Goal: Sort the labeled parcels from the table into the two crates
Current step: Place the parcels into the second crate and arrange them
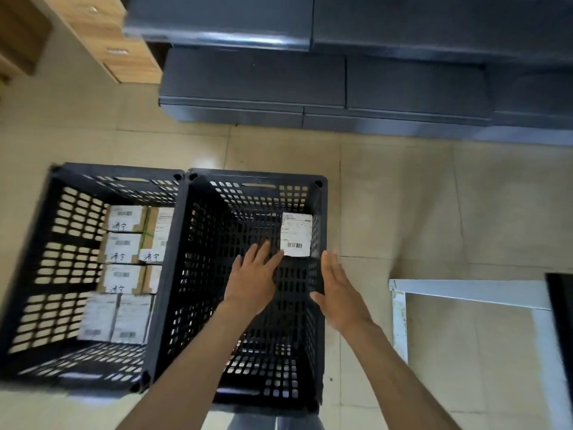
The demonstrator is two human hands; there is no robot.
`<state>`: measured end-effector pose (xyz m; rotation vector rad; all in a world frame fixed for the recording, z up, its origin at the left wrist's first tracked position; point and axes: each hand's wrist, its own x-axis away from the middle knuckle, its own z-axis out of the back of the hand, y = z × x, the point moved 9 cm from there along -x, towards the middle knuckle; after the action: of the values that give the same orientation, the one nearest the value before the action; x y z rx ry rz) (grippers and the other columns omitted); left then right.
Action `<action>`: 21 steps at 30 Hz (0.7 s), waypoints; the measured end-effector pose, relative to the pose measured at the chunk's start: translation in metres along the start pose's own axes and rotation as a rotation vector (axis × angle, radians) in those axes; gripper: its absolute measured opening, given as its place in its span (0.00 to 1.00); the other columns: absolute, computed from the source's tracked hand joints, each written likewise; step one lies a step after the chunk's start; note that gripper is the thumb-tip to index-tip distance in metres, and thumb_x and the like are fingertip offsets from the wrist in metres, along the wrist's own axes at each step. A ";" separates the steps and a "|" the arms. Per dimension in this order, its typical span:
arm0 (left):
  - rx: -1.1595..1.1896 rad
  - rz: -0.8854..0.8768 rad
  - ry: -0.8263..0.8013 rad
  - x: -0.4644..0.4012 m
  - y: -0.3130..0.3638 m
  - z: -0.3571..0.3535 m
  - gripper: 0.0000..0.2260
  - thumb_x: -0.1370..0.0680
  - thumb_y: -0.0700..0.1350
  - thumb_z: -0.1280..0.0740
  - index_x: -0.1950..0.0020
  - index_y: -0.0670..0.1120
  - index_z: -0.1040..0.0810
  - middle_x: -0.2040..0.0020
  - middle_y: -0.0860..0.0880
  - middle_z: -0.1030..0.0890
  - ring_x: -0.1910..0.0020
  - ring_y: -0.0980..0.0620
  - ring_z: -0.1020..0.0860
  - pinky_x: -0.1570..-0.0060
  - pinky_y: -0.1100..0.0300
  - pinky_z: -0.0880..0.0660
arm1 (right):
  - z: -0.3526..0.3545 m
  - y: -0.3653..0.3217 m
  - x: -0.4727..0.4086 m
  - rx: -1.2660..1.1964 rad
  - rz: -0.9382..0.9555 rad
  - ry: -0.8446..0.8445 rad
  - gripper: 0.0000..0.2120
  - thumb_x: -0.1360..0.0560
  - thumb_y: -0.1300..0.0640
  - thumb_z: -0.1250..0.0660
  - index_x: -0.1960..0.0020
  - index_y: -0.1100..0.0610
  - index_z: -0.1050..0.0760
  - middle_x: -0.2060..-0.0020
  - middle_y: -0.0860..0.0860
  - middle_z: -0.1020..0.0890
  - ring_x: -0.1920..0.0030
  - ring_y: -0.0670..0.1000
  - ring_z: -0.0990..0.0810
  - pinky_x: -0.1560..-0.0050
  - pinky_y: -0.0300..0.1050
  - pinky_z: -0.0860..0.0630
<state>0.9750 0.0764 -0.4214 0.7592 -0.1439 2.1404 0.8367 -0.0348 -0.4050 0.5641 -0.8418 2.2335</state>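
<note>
Two black lattice crates side by side on tiled floor, touching along one wall, viewed from above. Left crate (pixel 37 274): floor largely covered by labeled parcels (pixel 124 243), roughly nine or ten visible, packed flat in rows, several bearing handwritten marks beside the barcode. Right crate (pixel 198 274): a single dark parcel (pixel 296 234) with white barcode label, lying flat in the far right corner against the wall; remainder of that crate's floor bare lattice. Left hand (pixel 252 274) inside the right crate, fingers straight and spread, fingertips just beside the near left corner of the label, contact uncertain owing to blur. Right hand (pixel 338 293) above the right wall of the same crate, fingers straight, palm turned inward, holding nothing. Both hands empty and apart, near the lone parcel. White table frame (pixel 465 290) to the right of the right crate, only an edge in view, top surface unseen. Judged well advanced for the left crate, barely begun for the right; parcels remaining on the table impossible to count from this view.
</note>
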 end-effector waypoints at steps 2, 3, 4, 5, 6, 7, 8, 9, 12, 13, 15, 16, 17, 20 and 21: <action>0.012 0.002 0.036 0.035 0.004 0.023 0.32 0.15 0.48 0.39 0.15 0.58 0.52 0.14 0.49 0.51 0.16 0.45 0.53 0.19 0.43 0.46 | 0.020 -0.010 0.016 0.028 -0.005 0.032 0.40 0.16 0.50 0.38 0.17 0.49 0.62 0.17 0.48 0.60 0.19 0.55 0.43 0.28 0.56 0.30; 0.028 0.006 0.052 0.051 0.005 0.033 0.32 0.15 0.48 0.39 0.15 0.58 0.52 0.15 0.49 0.50 0.16 0.45 0.53 0.19 0.43 0.46 | 0.029 -0.017 0.026 0.043 0.007 0.053 0.38 0.16 0.50 0.38 0.16 0.49 0.59 0.17 0.49 0.56 0.21 0.56 0.39 0.29 0.57 0.29; 0.045 0.012 0.073 0.067 0.007 0.045 0.31 0.15 0.49 0.39 0.15 0.58 0.51 0.15 0.49 0.49 0.16 0.45 0.52 0.19 0.43 0.46 | 0.041 -0.025 0.037 0.052 0.027 0.074 0.35 0.16 0.50 0.39 0.16 0.49 0.56 0.17 0.50 0.52 0.22 0.57 0.37 0.30 0.57 0.28; 0.062 0.022 0.094 0.083 0.008 0.057 0.30 0.15 0.49 0.39 0.15 0.58 0.50 0.15 0.49 0.48 0.16 0.45 0.51 0.19 0.44 0.45 | 0.052 -0.033 0.050 0.044 0.046 0.089 0.33 0.16 0.50 0.40 0.17 0.49 0.53 0.17 0.51 0.49 0.23 0.57 0.36 0.30 0.56 0.28; 0.076 0.033 0.111 0.098 0.008 0.070 0.30 0.15 0.49 0.39 0.15 0.57 0.48 0.15 0.49 0.47 0.16 0.46 0.50 0.19 0.44 0.44 | 0.064 -0.041 0.064 0.022 0.063 0.104 0.31 0.16 0.51 0.40 0.17 0.49 0.49 0.18 0.51 0.45 0.24 0.57 0.35 0.30 0.56 0.28; 0.090 0.043 0.124 0.114 0.009 0.082 0.29 0.15 0.50 0.39 0.16 0.57 0.47 0.15 0.49 0.46 0.16 0.46 0.49 0.20 0.44 0.43 | 0.075 -0.049 0.079 -0.005 0.081 0.122 0.29 0.16 0.53 0.39 0.18 0.50 0.45 0.19 0.50 0.41 0.25 0.56 0.33 0.30 0.55 0.28; 0.104 0.053 0.137 0.130 0.009 0.093 0.29 0.15 0.50 0.39 0.16 0.56 0.46 0.16 0.49 0.44 0.16 0.45 0.48 0.20 0.44 0.42 | 0.085 -0.056 0.096 -0.027 0.099 0.137 0.27 0.17 0.54 0.38 0.19 0.50 0.40 0.22 0.50 0.36 0.26 0.56 0.31 0.30 0.54 0.28; 0.117 0.062 0.148 0.146 0.010 0.104 0.28 0.15 0.50 0.39 0.16 0.56 0.45 0.16 0.48 0.43 0.17 0.45 0.47 0.20 0.44 0.41 | 0.096 -0.062 0.113 -0.044 0.116 0.158 0.25 0.17 0.55 0.38 0.21 0.50 0.37 0.25 0.49 0.31 0.29 0.55 0.29 0.32 0.54 0.27; 0.134 0.067 0.163 0.186 0.014 0.131 0.27 0.15 0.49 0.38 0.17 0.54 0.42 0.17 0.48 0.40 0.18 0.44 0.44 0.22 0.44 0.38 | 0.118 -0.075 0.166 -0.073 0.142 0.199 0.22 0.18 0.57 0.37 0.24 0.50 0.32 0.31 0.48 0.26 0.33 0.54 0.25 0.34 0.53 0.26; 0.130 0.061 0.174 0.196 0.015 0.140 0.26 0.15 0.49 0.38 0.17 0.54 0.41 0.18 0.47 0.39 0.18 0.44 0.43 0.23 0.43 0.37 | 0.122 -0.079 0.183 -0.065 0.154 0.197 0.22 0.18 0.57 0.37 0.25 0.51 0.31 0.31 0.48 0.26 0.34 0.53 0.24 0.35 0.53 0.25; 0.126 0.038 0.204 0.214 0.021 0.156 0.25 0.15 0.49 0.38 0.18 0.53 0.38 0.19 0.47 0.37 0.19 0.44 0.41 0.25 0.43 0.34 | 0.132 -0.085 0.213 -0.037 0.163 0.209 0.21 0.18 0.56 0.37 0.25 0.51 0.29 0.32 0.49 0.24 0.35 0.53 0.24 0.36 0.53 0.25; 0.136 0.027 0.213 0.223 0.024 0.163 0.24 0.15 0.49 0.38 0.19 0.52 0.37 0.19 0.47 0.36 0.20 0.44 0.40 0.26 0.43 0.33 | 0.137 -0.088 0.226 -0.024 0.157 0.219 0.20 0.18 0.55 0.37 0.26 0.50 0.28 0.33 0.49 0.23 0.36 0.54 0.23 0.38 0.52 0.24; 0.145 0.015 0.223 0.232 0.026 0.170 0.24 0.15 0.49 0.38 0.19 0.52 0.36 0.20 0.47 0.35 0.20 0.44 0.40 0.26 0.43 0.32 | 0.141 -0.090 0.238 -0.013 0.145 0.231 0.19 0.18 0.54 0.37 0.27 0.50 0.27 0.34 0.49 0.22 0.37 0.53 0.22 0.39 0.51 0.24; 0.136 -0.044 0.267 0.264 0.036 0.187 0.23 0.15 0.49 0.38 0.20 0.52 0.34 0.21 0.48 0.33 0.21 0.46 0.38 0.28 0.45 0.31 | 0.155 -0.096 0.268 -0.054 0.113 0.295 0.16 0.18 0.52 0.36 0.31 0.48 0.24 0.37 0.46 0.20 0.39 0.50 0.21 0.41 0.47 0.24; 0.130 -0.074 0.277 0.274 0.039 0.190 0.23 0.15 0.49 0.38 0.20 0.52 0.34 0.21 0.49 0.33 0.21 0.47 0.37 0.28 0.45 0.32 | 0.160 -0.098 0.277 -0.084 0.099 0.327 0.16 0.18 0.52 0.36 0.31 0.47 0.23 0.37 0.46 0.20 0.39 0.50 0.21 0.41 0.47 0.24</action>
<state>0.9077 0.1717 -0.1061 0.5246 0.1683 2.1745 0.7437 0.0302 -0.0908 0.1135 -0.8017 2.2831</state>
